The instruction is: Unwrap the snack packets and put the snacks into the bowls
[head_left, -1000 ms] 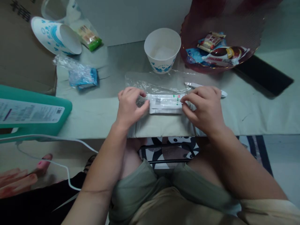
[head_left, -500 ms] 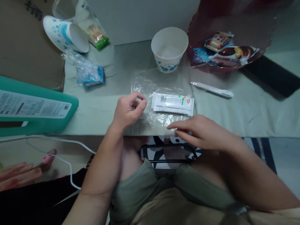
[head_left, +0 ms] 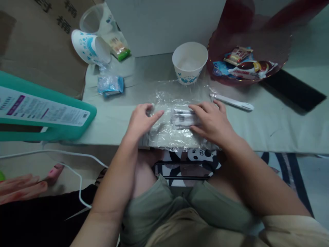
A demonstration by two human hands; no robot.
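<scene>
Crinkled clear plastic film [head_left: 167, 137] lies spread at the table's front edge. On it rest white snack packets [head_left: 180, 118], side by side, with barcodes at their left ends. My right hand [head_left: 214, 120] reaches over their right ends, thumb on the near side and fingers on the far side, covering that part. My left hand [head_left: 142, 120] is at the film's left edge, thumb and fingers apart, with nothing visible between them. Beyond my right hand lies a white utility knife [head_left: 232, 102]. A white paper cup [head_left: 189, 67] with blue print stands behind the film.
A reddish clear bowl [head_left: 249, 79] holds wrapped snacks, beside a black phone-like slab [head_left: 295, 91]. To the left are a green jug [head_left: 84, 120], a blue packet [head_left: 110, 85], a tipped paper cup [head_left: 89, 48] and a cardboard box [head_left: 46, 51]. A white box [head_left: 164, 27] stands behind.
My right hand has moved up and forward from the table edge onto the packets. My left thumb and fingers have spread apart. The film reaches nearer the front edge, and the view has shifted slightly.
</scene>
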